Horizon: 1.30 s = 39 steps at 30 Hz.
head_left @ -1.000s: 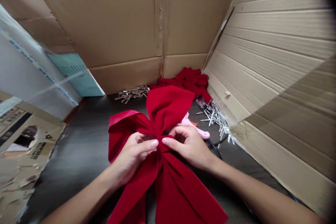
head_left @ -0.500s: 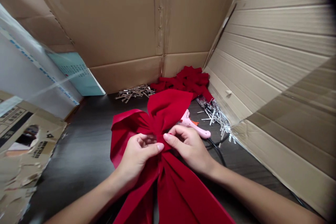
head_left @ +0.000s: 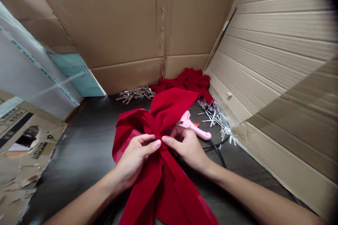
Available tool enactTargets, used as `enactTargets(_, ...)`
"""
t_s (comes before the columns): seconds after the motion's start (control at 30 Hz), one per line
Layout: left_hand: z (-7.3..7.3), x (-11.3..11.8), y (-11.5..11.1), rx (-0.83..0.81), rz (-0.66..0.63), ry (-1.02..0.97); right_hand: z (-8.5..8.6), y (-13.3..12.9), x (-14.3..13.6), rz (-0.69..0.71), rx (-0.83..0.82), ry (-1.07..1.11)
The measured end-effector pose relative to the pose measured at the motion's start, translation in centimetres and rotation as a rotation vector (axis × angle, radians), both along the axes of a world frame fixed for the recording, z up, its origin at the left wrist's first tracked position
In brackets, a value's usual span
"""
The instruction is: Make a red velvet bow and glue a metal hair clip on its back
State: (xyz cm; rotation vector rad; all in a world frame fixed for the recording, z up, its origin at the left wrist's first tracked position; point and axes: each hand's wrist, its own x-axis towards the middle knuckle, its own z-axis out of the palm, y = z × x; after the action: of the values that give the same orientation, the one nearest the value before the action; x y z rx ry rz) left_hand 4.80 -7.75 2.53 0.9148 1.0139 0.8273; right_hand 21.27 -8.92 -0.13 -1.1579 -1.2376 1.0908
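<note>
A large red fabric bow (head_left: 171,107) is held up over the dark table, its loops at the top and left and its tails hanging toward the bottom edge. My left hand (head_left: 137,154) pinches the bow's gathered centre from the left, thumb on top. From the right, my right hand (head_left: 186,146) grips the same centre, its thumb close to the left thumb. The fingers behind the fabric are partly hidden. A pink glue gun (head_left: 196,128) lies just beyond my right hand, its nose covered by the bow.
Red fabric strips (head_left: 191,79) are heaped at the back, between metal clips (head_left: 136,93) and silvery twist pieces (head_left: 218,117). A black cord (head_left: 218,153) runs behind my right wrist. Cardboard walls (head_left: 118,17) enclose the dark table (head_left: 79,147); a light blue booklet (head_left: 79,74) leans left.
The bow has turned slightly in my hands; its top loop reaches farther right and its tails have swung and overlap differently. Both thumbs have shifted a little to the left.
</note>
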Motion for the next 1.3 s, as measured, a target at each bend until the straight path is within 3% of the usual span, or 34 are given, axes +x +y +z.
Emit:
enactTargets(0.17, -0.1, 0.0, 0.2, 0.263, -0.028, 0.165, -0.1, 0.0, -0.1, 0.149, -0.058, 0.175)
enactTargets(0.23, 0.0, 0.0, 0.3, 0.294, -0.015, 0.167, -0.2, 0.1, -0.1, 0.184, -0.06, 0.194)
enactTargets(0.4, 0.2, -0.3, 0.6, 0.195, -0.057, 0.097, 0.0, 0.2, 0.1, 0.237, -0.067, 0.194)
enactTargets(0.6, 1.0, -0.2, 0.4, 0.026, -0.092, -0.082, 0.4, 0.3, 0.3, 0.198, -0.016, 0.109)
enactTargets(0.7, 1.1, 0.1, 0.0, 0.016, -0.082, -0.128, 0.3, 0.2, 0.3, 0.19, -0.009, 0.089)
enactTargets(0.87, -0.2, -0.2, -0.5, 0.084, -0.063, 0.04, -0.3, 0.0, -0.1, 0.217, 0.026, 0.04)
enactTargets(1.0, -1.1, -0.5, -0.1, 0.114, -0.074, 0.051, -0.2, -0.3, -0.2, 0.218, 0.063, 0.025)
enactTargets(1.3, -0.8, -0.7, 0.4, 0.195, -0.13, 0.197, 0.9, -0.5, -0.1, 0.173, 0.227, -0.191)
